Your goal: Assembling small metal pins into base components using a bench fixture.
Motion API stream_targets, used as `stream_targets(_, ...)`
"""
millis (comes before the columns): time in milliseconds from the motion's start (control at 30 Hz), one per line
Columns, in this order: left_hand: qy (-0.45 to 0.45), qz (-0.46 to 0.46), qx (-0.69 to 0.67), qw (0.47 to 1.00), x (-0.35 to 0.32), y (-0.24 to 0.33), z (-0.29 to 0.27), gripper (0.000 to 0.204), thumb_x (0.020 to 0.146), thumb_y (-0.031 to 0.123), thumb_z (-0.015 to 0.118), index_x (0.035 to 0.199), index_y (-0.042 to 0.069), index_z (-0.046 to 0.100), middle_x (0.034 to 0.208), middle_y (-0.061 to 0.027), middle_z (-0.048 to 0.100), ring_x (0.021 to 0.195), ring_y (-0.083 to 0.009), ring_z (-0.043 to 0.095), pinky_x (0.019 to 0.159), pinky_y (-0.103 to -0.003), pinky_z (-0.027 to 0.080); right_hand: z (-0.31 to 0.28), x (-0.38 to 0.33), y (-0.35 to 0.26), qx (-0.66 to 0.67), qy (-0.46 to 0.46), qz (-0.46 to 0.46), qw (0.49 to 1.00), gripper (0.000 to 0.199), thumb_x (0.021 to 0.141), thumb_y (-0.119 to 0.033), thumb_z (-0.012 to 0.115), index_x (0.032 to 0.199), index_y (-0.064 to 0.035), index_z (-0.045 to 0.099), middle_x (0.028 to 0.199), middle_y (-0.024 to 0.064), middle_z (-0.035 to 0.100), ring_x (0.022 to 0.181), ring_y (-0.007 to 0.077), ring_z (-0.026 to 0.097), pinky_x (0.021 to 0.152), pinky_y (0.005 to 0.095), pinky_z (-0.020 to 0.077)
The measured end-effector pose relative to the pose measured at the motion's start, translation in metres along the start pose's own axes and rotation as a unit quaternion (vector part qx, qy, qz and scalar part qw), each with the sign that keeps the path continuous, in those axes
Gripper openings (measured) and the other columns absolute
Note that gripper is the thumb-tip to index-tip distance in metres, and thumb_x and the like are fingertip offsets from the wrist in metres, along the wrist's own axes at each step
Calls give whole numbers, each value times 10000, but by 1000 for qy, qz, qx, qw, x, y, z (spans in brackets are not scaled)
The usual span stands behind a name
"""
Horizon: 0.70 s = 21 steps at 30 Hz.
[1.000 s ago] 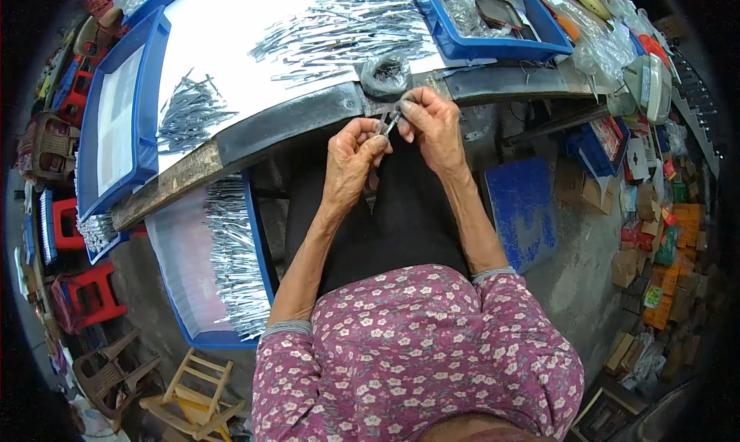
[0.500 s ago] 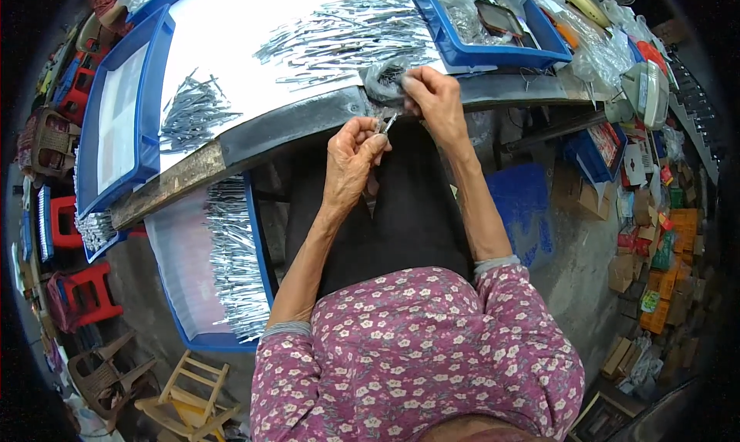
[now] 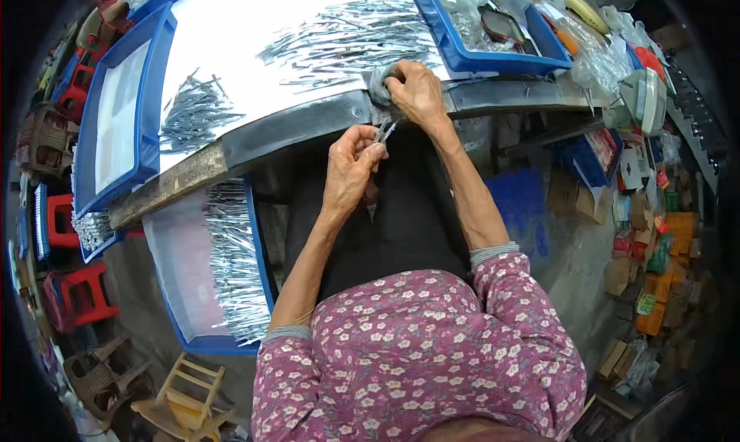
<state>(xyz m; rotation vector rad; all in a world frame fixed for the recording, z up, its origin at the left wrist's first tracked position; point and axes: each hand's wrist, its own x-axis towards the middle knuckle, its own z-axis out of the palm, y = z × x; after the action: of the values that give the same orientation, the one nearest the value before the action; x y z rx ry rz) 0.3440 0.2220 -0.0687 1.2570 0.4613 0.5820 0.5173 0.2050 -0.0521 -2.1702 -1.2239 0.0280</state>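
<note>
In the fingers of my left hand [image 3: 353, 161], just in front of the table edge, is a thin silvery metal piece [image 3: 385, 131]; the hand is closed on it. My right hand [image 3: 418, 95] bends over a small grey plastic bag [image 3: 378, 86] at the table edge. Its fingertips are curled at the bag's mouth, and whatever they pinch is hidden. Behind the bag lies a wide pile of slim silvery metal strips [image 3: 354, 41] on the white tabletop. A smaller heap of similar strips [image 3: 196, 112] rests to the left.
A blue tray [image 3: 150, 126] stands at the table's left end. Another blue tray [image 3: 501, 60], holding plastic bags and a dark case, is at the right. Below the table, a blue crate [image 3: 266, 288] contains many strips. Red stools [image 3: 89, 295] and a wooden chair [image 3: 189, 392] are left.
My right hand has moved left, from the right side of the grey bag to over its mouth. The left hand stays nearly in place with its metal piece.
</note>
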Motion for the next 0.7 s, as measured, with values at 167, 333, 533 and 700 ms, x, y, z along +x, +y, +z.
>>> stream_targets(167,7,2,2,1000,-1,6,-3,111,810,38,532,909,-14,526,693,-11,559,555,-31,445,510,-166,367,3,-2,12,83,42,22,995,211,714,-160,562,775,40,589,659,148,591,606,222,573,579,324,438)
stream_targets(333,15,-1,-70,997,6,12,-7,110,825,52,522,923,6,505,696,-16,568,549,-25,445,490,-152,343,0,-7,17,188,81,42,978,139,719,-82,582,760,50,578,611,39,544,560,105,489,526,250,398)
stream_targets(533,17,8,-129,991,29,17,0,120,834,82,538,921,13,494,704,-39,584,543,-37,458,483,-145,338,-19,-28,-7,408,43,126,903,57,751,-33,579,767,20,564,615,-2,519,540,54,456,482,191,336)
stream_targets(700,3,41,-211,977,40,16,3,158,842,98,551,943,2,477,741,-63,589,566,-52,473,501,-151,364,-25,-46,-18,515,-17,118,849,42,745,-16,583,765,7,553,619,-2,513,528,46,438,481,174,316)
